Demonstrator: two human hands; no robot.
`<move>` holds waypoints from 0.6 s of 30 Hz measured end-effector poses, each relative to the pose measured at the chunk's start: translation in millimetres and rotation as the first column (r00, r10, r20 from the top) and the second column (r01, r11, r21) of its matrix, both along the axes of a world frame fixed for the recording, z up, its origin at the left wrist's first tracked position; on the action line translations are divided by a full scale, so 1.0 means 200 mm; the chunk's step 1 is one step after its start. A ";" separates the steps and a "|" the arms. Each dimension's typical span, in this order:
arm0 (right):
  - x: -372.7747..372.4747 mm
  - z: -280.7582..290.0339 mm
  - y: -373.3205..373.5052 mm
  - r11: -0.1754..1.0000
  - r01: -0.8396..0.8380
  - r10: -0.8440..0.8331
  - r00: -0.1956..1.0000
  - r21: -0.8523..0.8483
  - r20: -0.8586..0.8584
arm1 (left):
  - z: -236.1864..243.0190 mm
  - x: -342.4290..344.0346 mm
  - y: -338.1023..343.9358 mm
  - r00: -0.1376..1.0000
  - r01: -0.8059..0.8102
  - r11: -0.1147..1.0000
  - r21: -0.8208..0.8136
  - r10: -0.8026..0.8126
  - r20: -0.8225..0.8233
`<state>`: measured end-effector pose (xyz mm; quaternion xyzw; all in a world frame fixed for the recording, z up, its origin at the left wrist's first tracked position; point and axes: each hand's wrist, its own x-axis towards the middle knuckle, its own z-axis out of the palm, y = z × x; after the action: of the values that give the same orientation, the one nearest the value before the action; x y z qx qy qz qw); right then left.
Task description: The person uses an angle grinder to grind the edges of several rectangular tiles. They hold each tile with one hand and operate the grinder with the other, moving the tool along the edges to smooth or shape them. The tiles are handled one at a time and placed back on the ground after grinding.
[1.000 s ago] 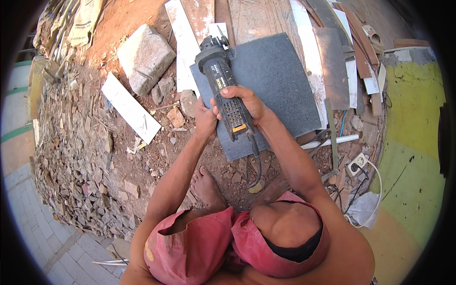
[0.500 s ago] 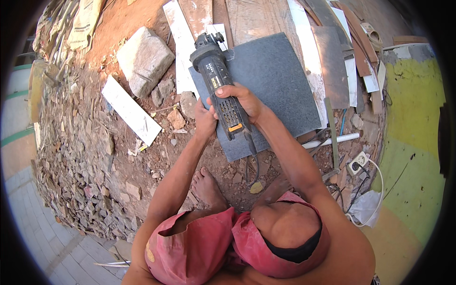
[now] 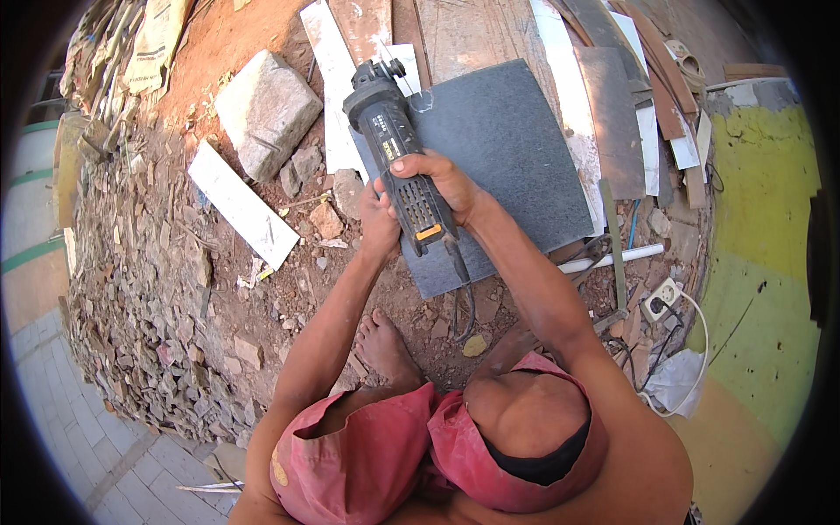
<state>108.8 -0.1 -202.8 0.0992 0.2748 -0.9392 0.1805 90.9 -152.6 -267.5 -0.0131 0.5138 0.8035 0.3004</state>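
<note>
My right hand (image 3: 451, 192) is closed round the body of a black angle grinder (image 3: 381, 131) with a yellow switch and trailing cord. The grinder's head lies over the top-left corner of a dark grey slab (image 3: 516, 140), where a small notch shows in the edge. My left hand (image 3: 380, 226) grips the slab's left edge, its fingers partly hidden behind the grinder. The slab overlaps white strips (image 3: 330, 79) and brown boards (image 3: 446, 44).
A big pale stone (image 3: 267, 114) and a loose white strip (image 3: 241, 206) lie left among rubble. Stacked offcuts (image 3: 608, 122), a white pipe (image 3: 630, 255) and a power socket (image 3: 661, 302) with cables are on the right. My bare foot (image 3: 385, 354) rests below the slab.
The grinder and my right hand have shifted slightly to the left over the slab, showing more of the notch near its top-left corner. My left hand has barely moved.
</note>
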 end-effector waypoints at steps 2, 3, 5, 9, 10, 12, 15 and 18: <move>0.00 0.01 0.00 1.000 -0.004 0.004 1.000 0.001 0.004 | 0.00 0.00 0.00 1.000 -0.006 1.000 0.007 0.006 0.006; 0.00 0.01 0.00 1.000 -0.005 0.005 1.000 0.002 0.006 | 0.00 0.00 0.00 1.000 -0.009 1.000 0.010 0.008 0.008; 0.00 -0.03 0.00 1.000 0.006 -0.006 1.000 -0.011 -0.002 | 0.00 0.00 0.00 1.000 -0.002 1.000 0.024 0.002 0.012; 0.00 0.00 0.00 1.000 -0.005 0.005 1.000 -0.004 0.015 | 0.01 0.00 0.00 1.000 -0.003 1.000 -0.007 0.003 0.015; 0.00 0.00 0.00 1.000 -0.004 0.004 1.000 -0.002 0.021 | 0.01 0.00 0.00 1.000 -0.002 1.000 -0.012 0.002 0.010; 0.00 -0.01 0.00 1.000 -0.002 0.001 0.999 0.004 0.032 | 0.01 0.00 0.00 1.000 0.001 1.000 -0.023 -0.001 -0.001; 0.00 -0.04 0.00 1.000 -0.006 0.006 1.000 -0.011 0.002 | -0.02 0.00 -0.01 1.000 0.007 1.000 -0.015 -0.007 -0.016; 0.01 -0.01 0.01 1.000 -0.018 0.018 1.000 0.020 0.019 | -0.02 0.00 -0.01 0.999 0.010 1.000 0.003 -0.010 -0.038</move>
<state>110.1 1.2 -204.4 0.1072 0.2832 -0.9338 0.1905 90.6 -154.0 -271.6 0.0053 0.5180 0.8030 0.2947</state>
